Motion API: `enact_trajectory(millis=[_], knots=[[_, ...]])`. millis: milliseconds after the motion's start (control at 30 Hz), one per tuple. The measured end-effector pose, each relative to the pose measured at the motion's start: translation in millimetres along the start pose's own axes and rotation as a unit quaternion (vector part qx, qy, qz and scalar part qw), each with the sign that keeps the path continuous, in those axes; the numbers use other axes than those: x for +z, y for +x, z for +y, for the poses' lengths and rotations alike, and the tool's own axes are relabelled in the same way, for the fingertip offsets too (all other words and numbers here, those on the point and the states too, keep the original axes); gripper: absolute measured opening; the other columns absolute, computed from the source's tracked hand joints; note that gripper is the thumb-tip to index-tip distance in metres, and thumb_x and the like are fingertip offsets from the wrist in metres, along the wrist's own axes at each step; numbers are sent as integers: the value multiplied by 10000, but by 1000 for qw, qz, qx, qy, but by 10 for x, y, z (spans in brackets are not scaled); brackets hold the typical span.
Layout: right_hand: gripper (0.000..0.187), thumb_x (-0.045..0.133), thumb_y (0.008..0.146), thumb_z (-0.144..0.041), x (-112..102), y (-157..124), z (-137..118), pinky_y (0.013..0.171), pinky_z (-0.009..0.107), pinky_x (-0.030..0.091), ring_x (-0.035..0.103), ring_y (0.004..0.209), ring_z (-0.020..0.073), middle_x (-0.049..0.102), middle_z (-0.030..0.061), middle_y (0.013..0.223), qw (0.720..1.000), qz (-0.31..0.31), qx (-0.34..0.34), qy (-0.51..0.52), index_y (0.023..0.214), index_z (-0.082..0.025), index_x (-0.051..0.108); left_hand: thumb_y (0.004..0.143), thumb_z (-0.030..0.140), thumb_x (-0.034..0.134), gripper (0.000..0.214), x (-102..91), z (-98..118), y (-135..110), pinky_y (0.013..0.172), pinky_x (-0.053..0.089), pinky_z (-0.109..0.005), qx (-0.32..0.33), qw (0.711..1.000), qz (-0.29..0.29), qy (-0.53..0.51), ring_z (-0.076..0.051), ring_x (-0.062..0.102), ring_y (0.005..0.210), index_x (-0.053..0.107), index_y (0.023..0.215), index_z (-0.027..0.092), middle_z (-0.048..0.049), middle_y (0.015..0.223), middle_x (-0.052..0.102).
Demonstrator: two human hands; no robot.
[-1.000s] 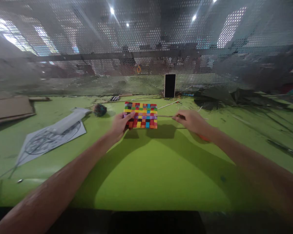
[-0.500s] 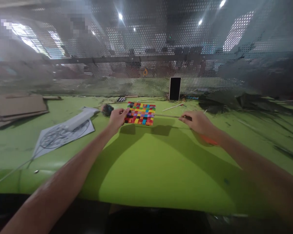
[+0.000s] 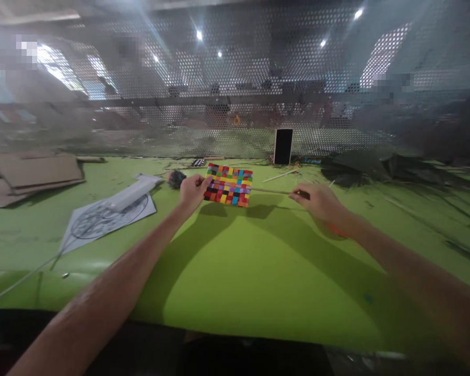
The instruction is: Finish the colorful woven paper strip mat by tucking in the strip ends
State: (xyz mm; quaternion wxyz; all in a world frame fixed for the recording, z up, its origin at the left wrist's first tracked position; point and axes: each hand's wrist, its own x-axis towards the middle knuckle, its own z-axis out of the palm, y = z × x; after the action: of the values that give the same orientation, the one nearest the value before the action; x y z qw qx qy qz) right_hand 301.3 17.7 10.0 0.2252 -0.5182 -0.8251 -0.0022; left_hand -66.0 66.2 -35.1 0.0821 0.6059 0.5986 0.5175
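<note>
A small mat (image 3: 227, 195) woven from many-coloured strips is held above the green table (image 3: 235, 271). My left hand (image 3: 194, 192) is closed on its left edge, thumb on top. A thin pale stick (image 3: 272, 191) runs from the mat's right side to my right hand (image 3: 313, 198), which pinches its far end. The stick's left part lies across the face of the mat. Beneath my right wrist an orange-red thing (image 3: 339, 230) shows, mostly hidden. A dark ball-shaped thing (image 3: 176, 179) lies just beyond my left hand.
A black-screened phone or tablet (image 3: 283, 146) stands against the perforated metal screen (image 3: 149, 115). To the left lie a printed paper sheet (image 3: 102, 224), a white power strip (image 3: 131, 194) with a cable, and cardboard (image 3: 39, 172). Dark leaves (image 3: 348, 166) and long stalks are on the right.
The stick now reaches across the mat's face, where before it showed mainly to the right of it. The mat is tilted slightly more. The whole view has shifted a little.
</note>
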Motion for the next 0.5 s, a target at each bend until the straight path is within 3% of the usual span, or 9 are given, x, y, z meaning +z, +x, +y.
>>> enact_trajectory(millis=[300,500], knots=[[285,525,957,-407,32,-28,-18,606,316,365,595,651,205,723,82,795,998,57,-37,5,889,-199,707,841,541,547,458,-17,53,-27,503,220,-259,-57,996,5,-73,-112,302,539,411,565,202,42,550,333],[300,514,966,-424,65,-44,-40,636,329,399,624,707,219,734,81,848,996,60,-70,17,913,-208,716,867,535,538,502,-32,66,-17,479,194,-259,-107,993,-3,-41,-104,301,517,430,524,185,30,529,352]])
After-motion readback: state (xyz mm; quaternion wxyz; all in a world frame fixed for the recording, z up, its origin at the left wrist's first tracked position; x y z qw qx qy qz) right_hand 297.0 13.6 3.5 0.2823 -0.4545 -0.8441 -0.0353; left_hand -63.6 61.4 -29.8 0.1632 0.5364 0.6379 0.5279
